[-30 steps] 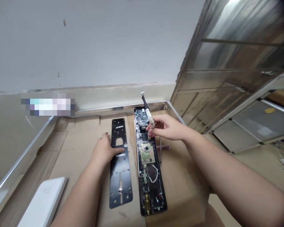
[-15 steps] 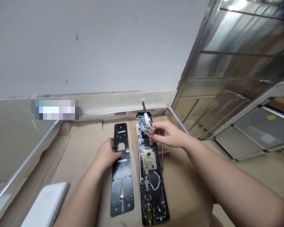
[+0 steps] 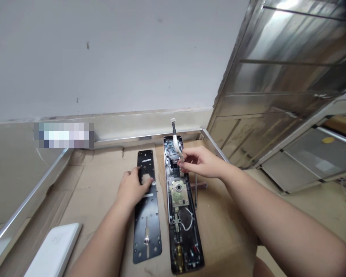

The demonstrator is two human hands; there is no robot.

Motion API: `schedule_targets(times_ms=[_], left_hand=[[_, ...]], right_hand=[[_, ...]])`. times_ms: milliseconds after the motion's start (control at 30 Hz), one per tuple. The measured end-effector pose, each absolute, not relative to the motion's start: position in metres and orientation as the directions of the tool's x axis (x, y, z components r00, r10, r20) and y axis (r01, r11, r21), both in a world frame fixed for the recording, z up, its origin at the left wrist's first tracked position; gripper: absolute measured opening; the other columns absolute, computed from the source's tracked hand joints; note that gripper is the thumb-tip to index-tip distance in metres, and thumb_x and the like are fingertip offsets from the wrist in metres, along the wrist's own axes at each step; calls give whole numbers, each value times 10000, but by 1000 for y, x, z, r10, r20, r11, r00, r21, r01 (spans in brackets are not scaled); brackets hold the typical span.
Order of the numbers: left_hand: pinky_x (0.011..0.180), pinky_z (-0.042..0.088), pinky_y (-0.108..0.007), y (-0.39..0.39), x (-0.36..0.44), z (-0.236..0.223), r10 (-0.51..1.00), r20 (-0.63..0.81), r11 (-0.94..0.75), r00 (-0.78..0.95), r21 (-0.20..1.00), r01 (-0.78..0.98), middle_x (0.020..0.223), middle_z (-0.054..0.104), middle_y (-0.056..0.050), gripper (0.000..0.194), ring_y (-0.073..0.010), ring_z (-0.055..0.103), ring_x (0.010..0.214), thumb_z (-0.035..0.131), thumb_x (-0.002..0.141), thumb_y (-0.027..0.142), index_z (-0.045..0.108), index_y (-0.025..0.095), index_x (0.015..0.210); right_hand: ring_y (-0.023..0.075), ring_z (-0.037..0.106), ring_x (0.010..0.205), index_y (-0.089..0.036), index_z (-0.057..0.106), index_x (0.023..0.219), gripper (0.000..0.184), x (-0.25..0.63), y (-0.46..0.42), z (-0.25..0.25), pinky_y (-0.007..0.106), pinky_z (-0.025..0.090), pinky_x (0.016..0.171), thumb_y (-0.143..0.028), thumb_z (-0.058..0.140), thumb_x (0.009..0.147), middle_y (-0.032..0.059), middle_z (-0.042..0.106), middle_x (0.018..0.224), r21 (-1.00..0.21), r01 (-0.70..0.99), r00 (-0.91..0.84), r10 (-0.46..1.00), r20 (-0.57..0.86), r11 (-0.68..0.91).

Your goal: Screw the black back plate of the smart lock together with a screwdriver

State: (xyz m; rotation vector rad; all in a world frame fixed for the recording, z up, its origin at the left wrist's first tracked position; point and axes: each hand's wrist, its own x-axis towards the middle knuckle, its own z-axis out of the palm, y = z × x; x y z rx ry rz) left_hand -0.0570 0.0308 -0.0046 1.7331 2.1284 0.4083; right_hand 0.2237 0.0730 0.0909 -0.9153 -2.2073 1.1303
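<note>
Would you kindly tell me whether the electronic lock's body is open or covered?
Open: the electronic lock body shows its circuit board and white cable uncovered; the black metal plate lies beside it.

A workshop corner, with flattened cardboard (image 3: 98,200) on a steel-edged bench (image 3: 150,137) beside stainless panels (image 3: 276,65)

We log an open smart-lock body (image 3: 182,231), circuitry exposed, cable (image 3: 174,132) rising toward twelve; black drilled mounting plate (image 3: 147,234) lies at its nine.
</note>
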Motion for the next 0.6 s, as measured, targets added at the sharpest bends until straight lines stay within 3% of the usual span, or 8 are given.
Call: schedule_targets(times_ms=[133, 367, 600], left_hand=[[978, 466, -486, 25, -47, -1, 982, -48, 187, -183, 401, 897, 1209, 551, -233, 1066, -426, 549, 1189, 749, 626, 725, 412, 94, 1416], [952, 470, -467, 30, -48, -1, 972, -63, 231, -227, 454, 861, 1217, 572, -203, 1091, -407, 576, 1176, 870, 537, 603, 360, 149, 1388], [969, 475, -475, 34, -53, 1, 966, -109, 254, -234, 552, 795, 1329, 575, -232, 1103, -416, 559, 1260, 888, 565, 527, 285, 159, 1412]], right_hand=[[124, 607, 724, -193, 540, 799, 154, 223, 73, 92, 276, 483, 684, -265, 614, 913, -1, 649, 773, -814, 354, -661, 739, 130, 461], [121, 595, 703, -187, 550, 796, 172, 223, 73, 92, 267, 471, 661, -288, 624, 914, 1, 633, 764, -799, 378, -651, 748, 129, 467], [119, 589, 689, -185, 568, 791, 174, 222, 72, 91, 269, 468, 649, -294, 638, 907, 3, 640, 759, -809, 368, -651, 749, 128, 458]])
